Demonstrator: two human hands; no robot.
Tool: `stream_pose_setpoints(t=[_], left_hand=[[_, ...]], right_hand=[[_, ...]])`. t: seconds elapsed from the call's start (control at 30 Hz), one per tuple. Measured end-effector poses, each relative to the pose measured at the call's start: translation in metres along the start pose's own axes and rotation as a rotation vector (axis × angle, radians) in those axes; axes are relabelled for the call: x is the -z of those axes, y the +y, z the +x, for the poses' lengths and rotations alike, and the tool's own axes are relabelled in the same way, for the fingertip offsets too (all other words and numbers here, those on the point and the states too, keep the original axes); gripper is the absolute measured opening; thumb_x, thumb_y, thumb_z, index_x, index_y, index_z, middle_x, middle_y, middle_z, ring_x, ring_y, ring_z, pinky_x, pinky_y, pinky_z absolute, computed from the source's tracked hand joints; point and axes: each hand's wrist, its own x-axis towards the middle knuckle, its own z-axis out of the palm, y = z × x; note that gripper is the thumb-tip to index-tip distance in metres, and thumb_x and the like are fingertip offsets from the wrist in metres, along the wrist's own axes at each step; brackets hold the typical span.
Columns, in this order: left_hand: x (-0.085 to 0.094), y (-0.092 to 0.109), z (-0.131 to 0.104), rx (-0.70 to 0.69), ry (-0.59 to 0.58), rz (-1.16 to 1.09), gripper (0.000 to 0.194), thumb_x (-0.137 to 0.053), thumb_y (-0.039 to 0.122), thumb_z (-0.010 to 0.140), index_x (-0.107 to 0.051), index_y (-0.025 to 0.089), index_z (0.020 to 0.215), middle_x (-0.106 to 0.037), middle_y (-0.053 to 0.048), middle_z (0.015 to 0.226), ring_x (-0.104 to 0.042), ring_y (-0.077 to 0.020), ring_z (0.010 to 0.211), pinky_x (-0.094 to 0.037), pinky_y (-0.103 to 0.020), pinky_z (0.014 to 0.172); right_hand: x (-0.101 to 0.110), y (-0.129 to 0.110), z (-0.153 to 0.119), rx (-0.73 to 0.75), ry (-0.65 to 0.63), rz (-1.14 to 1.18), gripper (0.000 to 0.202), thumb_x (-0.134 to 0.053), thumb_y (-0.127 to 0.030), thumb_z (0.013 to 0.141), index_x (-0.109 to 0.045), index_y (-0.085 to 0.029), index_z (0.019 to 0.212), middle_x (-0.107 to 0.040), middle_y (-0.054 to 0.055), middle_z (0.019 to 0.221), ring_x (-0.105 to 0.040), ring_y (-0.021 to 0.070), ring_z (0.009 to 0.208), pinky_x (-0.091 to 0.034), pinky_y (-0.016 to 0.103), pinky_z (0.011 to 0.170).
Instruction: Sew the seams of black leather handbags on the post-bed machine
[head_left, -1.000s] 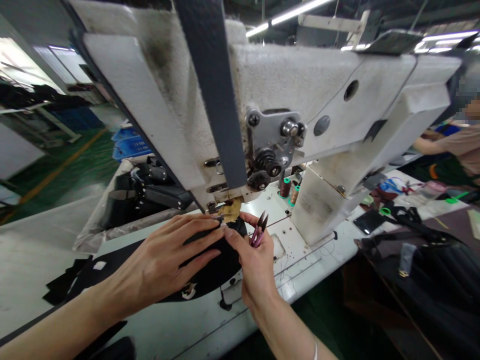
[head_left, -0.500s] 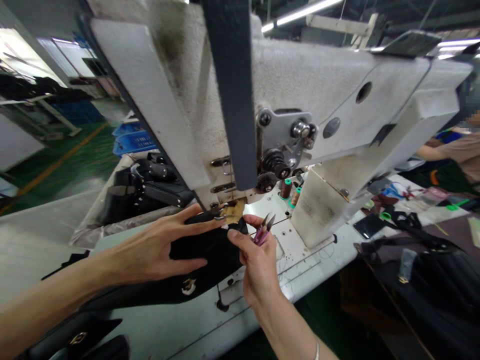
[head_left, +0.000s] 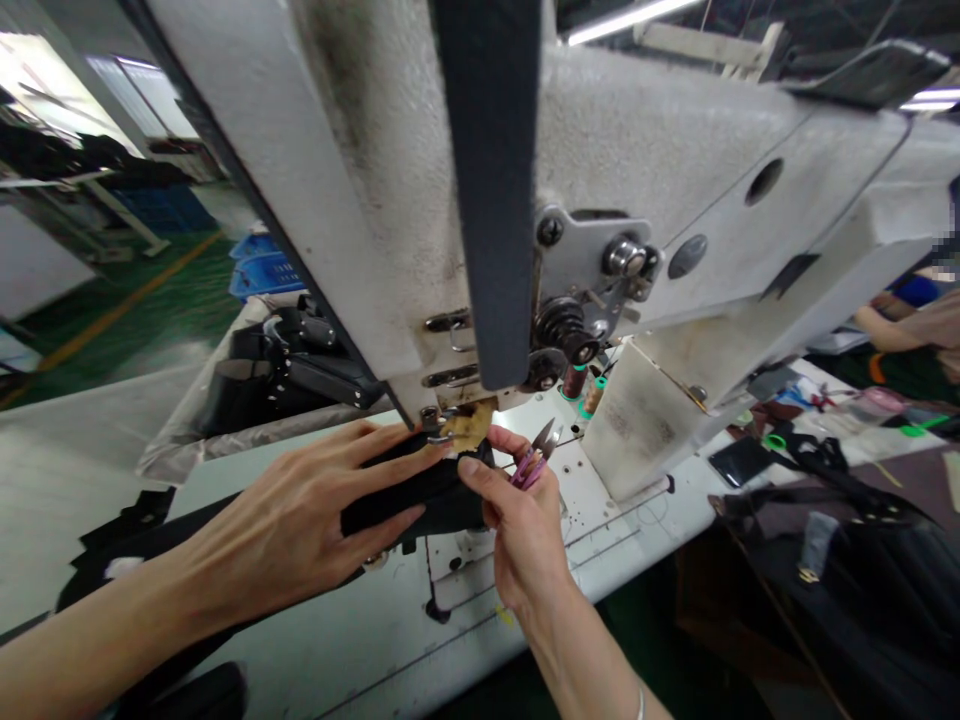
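Note:
Beneath the head of a sewing machine (head_left: pixel 645 130), a black fabric piece (head_left: pixel 446 505) lies on the machine bed. My left hand (head_left: pixel 307 500) rests on it with the fingers stretched out and spread. The thumb and index finger of my right hand (head_left: pixel 529 515) pinch the right edge of the piece. Purple-handled thread snips (head_left: pixel 534 465) are tucked in that same hand, blades pointing up and away. A tan scrap (head_left: pixel 472 428) hangs around the presser foot, just beyond my fingertips. The needle point is hidden.
Two thread spools (head_left: pixel 592 397) stand behind the needle area. Black bag parts (head_left: pixel 315 375) fill a lined bin at the left. A dark phone (head_left: pixel 741 460) and black bags (head_left: pixel 885 570) lie on the right. A co-worker's arm (head_left: pixel 892 330) shows at far right.
The black piece has turned and slid under my left hand, now covering its metal fitting more. My left hand has shifted slightly right. The view has moved closer to the machine.

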Motion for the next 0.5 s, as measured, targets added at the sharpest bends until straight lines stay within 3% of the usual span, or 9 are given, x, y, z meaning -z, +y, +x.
stream_pose_setpoints(t=[0.2, 0.5], left_hand=[[-0.0033, 0.0109, -0.0032, 0.048, 0.056, 0.04, 0.054, -0.057, 0.038, 0.097, -0.046, 0.036, 0.149, -0.061, -0.005, 0.139, -0.064, -0.021, 0.107, -0.056, -0.037, 0.091], [-0.0085, 0.0092, -0.0084, 0.026, 0.048, 0.086, 0.059, -0.057, 0.04, 0.097, -0.039, 0.032, 0.153, -0.056, -0.006, 0.142, -0.058, -0.0213, 0.118, -0.055, -0.037, 0.097]], right_hand=[[0.0022, -0.004, 0.0062, -0.058, -0.058, 0.0, 0.059, -0.091, -0.023, 0.058, -0.068, -0.014, 0.111, -0.059, -0.007, 0.058, -0.034, 0.0028, 0.045, -0.032, 0.018, 0.047], [0.0051, -0.0073, 0.0078, -0.078, -0.096, 0.011, 0.061, -0.092, -0.022, 0.059, -0.068, -0.013, 0.114, -0.057, -0.008, 0.055, -0.037, 0.0035, 0.044, -0.033, 0.018, 0.045]])
